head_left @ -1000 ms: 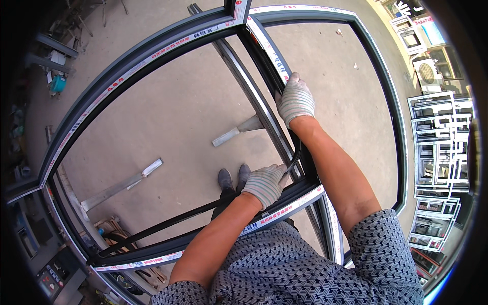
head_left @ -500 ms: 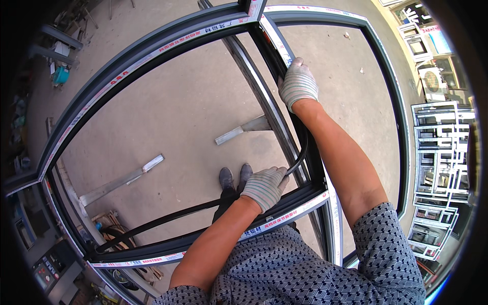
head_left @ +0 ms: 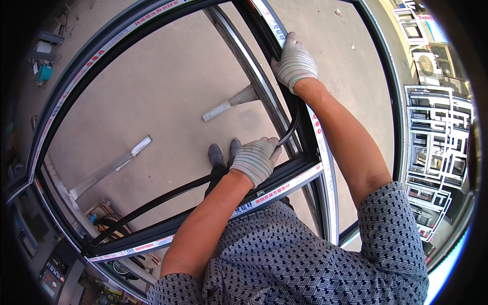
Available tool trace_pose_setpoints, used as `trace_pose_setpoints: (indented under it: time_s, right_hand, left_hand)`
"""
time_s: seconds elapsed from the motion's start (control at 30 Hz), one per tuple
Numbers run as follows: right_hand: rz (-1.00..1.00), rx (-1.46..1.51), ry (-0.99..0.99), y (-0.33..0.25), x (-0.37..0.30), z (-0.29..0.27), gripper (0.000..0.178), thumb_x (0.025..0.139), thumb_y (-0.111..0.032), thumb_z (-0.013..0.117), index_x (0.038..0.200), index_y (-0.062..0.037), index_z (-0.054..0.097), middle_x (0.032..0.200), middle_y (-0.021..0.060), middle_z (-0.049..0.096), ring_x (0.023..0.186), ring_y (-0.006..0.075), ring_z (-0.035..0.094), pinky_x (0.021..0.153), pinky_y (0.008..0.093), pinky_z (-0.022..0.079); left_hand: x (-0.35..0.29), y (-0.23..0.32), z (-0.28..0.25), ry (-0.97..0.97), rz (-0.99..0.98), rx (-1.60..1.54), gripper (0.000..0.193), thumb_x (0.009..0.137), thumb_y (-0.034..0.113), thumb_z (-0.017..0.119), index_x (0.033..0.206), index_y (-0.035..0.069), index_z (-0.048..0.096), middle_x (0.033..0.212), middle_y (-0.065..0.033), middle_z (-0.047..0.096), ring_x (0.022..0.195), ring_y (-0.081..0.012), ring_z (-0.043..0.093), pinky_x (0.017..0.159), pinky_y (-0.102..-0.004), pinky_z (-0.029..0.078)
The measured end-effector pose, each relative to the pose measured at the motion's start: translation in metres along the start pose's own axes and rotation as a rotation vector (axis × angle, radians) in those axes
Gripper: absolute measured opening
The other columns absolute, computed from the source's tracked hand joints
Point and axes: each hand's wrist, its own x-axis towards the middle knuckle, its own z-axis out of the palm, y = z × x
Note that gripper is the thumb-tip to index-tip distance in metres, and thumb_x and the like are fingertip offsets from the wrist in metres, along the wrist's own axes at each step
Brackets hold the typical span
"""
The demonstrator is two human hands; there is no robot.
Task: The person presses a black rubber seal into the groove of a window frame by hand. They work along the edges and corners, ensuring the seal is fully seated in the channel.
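Observation:
A large window frame (head_left: 243,207) with dark grooves and printed protective film lies in front of me. A black rubber sealing strip (head_left: 291,131) runs along it. My left hand (head_left: 254,160), in a striped knit glove, is closed on the strip above the near right corner. From there the strip bends up to the dividing bar, and its other length trails left to the near left corner. My right hand (head_left: 296,62), gloved alike, is curled over the dividing bar, farther away. It presses where the strip enters the bar's groove; the strip under its fingers is hidden.
Metal support rails (head_left: 243,56) pass beneath the frame, with stub arms (head_left: 218,111) jutting out. My shoes (head_left: 216,155) show through the opening. Several finished white frames (head_left: 432,137) lean at the right. A machine with a control panel (head_left: 52,279) stands at lower left.
The whole scene has shifted up and slightly left in the picture. Both hands keep nearly the same places on the frame, and the strip's bend between them looks much the same.

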Motion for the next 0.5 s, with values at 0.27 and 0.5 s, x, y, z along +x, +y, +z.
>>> trace_pose_setpoints:
  time_s: [0.27, 0.5]
  right_hand:
    - [0.110, 0.059, -0.014, 0.052, -0.107, 0.014, 0.087, 0.088, -0.025, 0.073, 0.156, 0.0084, 0.030, 0.128, 0.0322, 0.060, 0.114, 0.0439, 0.065, 0.097, 0.0486, 0.055]
    - [0.087, 0.122, 0.022, 0.060, -0.106, 0.014, 0.087, 0.087, -0.022, 0.075, 0.155, 0.0087, 0.030, 0.131, 0.0311, 0.059, 0.117, 0.0439, 0.064, 0.101, 0.0477, 0.054]
  left_hand:
    - [0.006, 0.011, -0.002, -0.018, -0.030, 0.007, 0.033, 0.105, 0.033, 0.052, 0.117, 0.004, 0.066, 0.110, -0.0191, 0.071, 0.101, -0.0412, 0.068, 0.093, -0.0509, 0.053]
    - [0.009, 0.014, 0.008, 0.045, -0.049, -0.014, 0.036, 0.104, 0.034, 0.053, 0.120, 0.004, 0.066, 0.115, -0.0219, 0.070, 0.104, -0.0425, 0.068, 0.096, -0.0508, 0.052]
